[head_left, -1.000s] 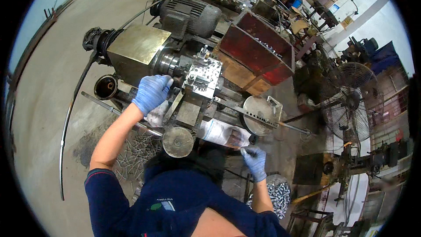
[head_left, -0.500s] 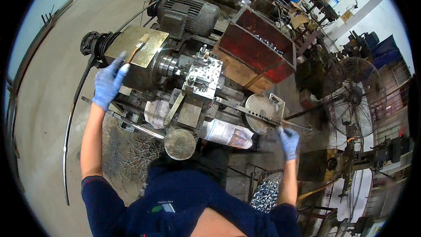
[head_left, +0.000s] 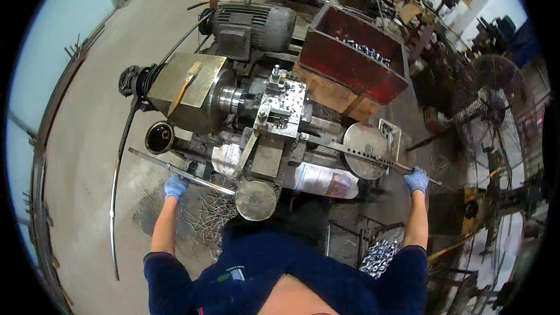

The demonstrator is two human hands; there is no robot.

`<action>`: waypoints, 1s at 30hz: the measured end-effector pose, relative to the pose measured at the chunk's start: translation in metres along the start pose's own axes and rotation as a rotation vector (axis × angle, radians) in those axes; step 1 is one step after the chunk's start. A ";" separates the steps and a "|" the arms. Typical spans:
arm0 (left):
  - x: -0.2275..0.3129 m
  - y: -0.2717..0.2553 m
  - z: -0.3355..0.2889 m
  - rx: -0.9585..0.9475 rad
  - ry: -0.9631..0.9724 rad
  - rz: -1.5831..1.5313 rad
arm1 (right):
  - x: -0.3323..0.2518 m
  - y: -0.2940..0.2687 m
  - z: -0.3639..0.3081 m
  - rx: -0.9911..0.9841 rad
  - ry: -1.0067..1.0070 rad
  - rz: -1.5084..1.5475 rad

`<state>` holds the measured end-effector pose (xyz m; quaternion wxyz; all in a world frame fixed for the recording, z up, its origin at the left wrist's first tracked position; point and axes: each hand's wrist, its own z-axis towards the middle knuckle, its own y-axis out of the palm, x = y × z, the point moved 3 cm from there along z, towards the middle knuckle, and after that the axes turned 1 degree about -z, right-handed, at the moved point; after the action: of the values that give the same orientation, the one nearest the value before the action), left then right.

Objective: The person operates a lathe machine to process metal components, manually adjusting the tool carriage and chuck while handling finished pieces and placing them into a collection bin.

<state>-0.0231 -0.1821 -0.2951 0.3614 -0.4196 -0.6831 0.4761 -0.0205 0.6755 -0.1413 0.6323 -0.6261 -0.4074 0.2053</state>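
Both gloved hands grip stiff, likely heavy steel levers on the lathe (head_left: 256,122): left hand (head_left: 174,186) on the front-left rod (head_left: 175,169), right hand (head_left: 416,179) on the right-end lever (head_left: 356,153).

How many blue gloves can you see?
2. The left glove grips the long lever at the lathe's front left; the right glove grips the long bar at its right end.

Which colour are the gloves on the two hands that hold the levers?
Blue, on both the left hand and the right hand; head view.
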 end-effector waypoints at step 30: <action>-0.008 -0.082 0.029 0.797 -0.437 -1.587 | 0.229 0.166 -0.207 -0.108 0.380 0.117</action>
<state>-0.0648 -0.2156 -0.2260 0.5633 0.4285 -0.6094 0.3575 0.3152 0.7441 -0.2177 0.6502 -0.7093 -0.2542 0.0977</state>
